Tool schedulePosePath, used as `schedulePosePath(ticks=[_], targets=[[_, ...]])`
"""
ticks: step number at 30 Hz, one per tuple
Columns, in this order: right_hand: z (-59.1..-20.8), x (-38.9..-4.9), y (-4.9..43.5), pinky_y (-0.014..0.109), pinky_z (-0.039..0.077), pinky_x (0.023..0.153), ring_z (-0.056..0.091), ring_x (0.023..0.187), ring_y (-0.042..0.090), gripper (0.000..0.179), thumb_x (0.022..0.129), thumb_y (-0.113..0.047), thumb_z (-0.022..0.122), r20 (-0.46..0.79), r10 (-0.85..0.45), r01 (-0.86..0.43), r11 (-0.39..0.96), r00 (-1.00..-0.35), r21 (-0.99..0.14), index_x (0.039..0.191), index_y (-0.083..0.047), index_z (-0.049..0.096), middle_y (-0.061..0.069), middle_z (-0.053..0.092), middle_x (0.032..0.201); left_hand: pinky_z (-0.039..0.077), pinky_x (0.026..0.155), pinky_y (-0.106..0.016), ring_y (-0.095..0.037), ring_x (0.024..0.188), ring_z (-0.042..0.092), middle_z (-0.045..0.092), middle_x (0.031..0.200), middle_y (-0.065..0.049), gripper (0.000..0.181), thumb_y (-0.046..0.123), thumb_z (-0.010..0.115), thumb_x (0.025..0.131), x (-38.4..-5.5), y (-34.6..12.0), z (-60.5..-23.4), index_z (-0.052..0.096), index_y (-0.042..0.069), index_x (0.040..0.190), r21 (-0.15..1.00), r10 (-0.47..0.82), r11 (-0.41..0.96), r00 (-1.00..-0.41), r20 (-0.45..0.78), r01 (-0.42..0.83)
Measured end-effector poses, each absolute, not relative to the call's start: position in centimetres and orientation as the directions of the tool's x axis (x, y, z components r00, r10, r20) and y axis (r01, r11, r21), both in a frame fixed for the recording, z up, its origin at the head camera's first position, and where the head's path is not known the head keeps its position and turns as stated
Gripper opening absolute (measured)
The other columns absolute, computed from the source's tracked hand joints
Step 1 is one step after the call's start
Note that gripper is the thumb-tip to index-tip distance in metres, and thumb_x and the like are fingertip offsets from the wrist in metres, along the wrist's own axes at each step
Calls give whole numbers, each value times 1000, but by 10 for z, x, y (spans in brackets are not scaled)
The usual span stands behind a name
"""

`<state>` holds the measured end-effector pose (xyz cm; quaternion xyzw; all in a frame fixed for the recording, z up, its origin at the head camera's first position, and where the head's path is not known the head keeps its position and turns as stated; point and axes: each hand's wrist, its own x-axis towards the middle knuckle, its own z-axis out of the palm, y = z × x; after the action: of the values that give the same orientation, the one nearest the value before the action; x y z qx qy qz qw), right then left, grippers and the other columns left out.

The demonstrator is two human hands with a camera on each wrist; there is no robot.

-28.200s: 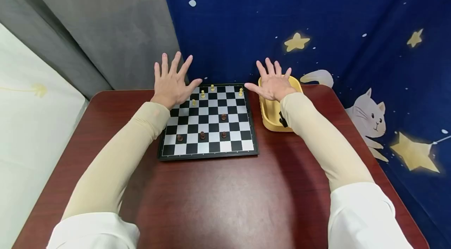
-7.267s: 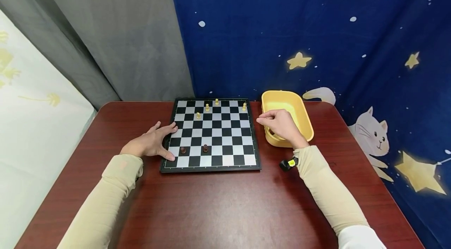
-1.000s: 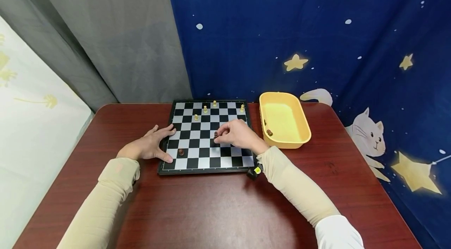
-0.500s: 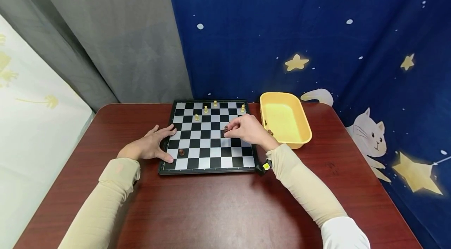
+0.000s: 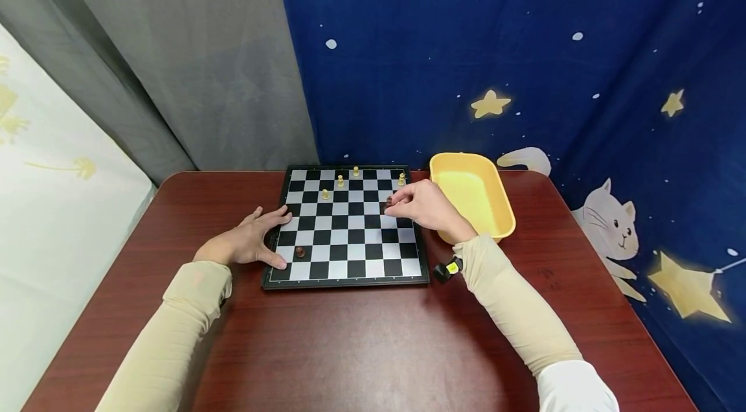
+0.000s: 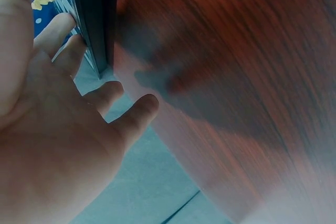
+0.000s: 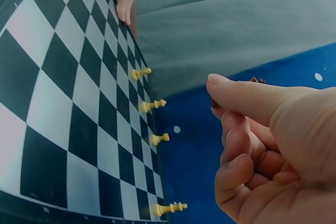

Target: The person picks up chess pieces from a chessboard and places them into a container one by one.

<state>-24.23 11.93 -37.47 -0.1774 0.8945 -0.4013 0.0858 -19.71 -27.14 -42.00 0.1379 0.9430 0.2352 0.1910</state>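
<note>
My right hand (image 5: 430,206) pinches a dark brown chess piece (image 5: 388,201) between thumb and fingertips, above the right side of the chessboard (image 5: 350,273). In the right wrist view the thumb hides most of that piece, and its kind is unclear. My left hand (image 5: 247,240) rests with spread fingers at the board's left edge; the left wrist view shows its fingers (image 6: 139,116) beside the dark side of the board. One brown piece (image 5: 300,252) stands near the board's front left. Several pale yellow pieces stand toward the back, among them a tall one (image 7: 170,209) at the right.
A yellow plastic tub (image 5: 506,221) stands right of the board, its near left part hidden by my right hand. The board lies on a reddish-brown table (image 5: 350,347). Grey and blue curtains (image 5: 402,75) hang behind the table's back edge.
Over the last second my right hand has carried the brown piece rightward and back toward the tub. Seven seconds ago two brown pieces stood on the board; now one does. The left hand stays put.
</note>
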Motion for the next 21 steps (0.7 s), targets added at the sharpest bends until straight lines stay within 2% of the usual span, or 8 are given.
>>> schedulePosePath(ticks=[8,21], targets=[[-368,-246,135,25,40,58,55,67,17,23,83,-33,85,39,-346,-271,654,-938,-706,96,-14,80,0,68,74,11,121,-74,-57,154,-4,13,173,-14,116,48,91,67,-198,-273,-422,34,10,160,500,348,850,-888,-300,164],[-359,-252,160,27,37,52,53,65,19,30,84,-40,82,44,-299,-249,692,-953,-678,98,-14,79,-1,64,70,12,120,-74,-56,154,-1,14,173,-14,116,50,91,66,-199,-273,-424,35,11,160,486,346,857,-890,-297,171]])
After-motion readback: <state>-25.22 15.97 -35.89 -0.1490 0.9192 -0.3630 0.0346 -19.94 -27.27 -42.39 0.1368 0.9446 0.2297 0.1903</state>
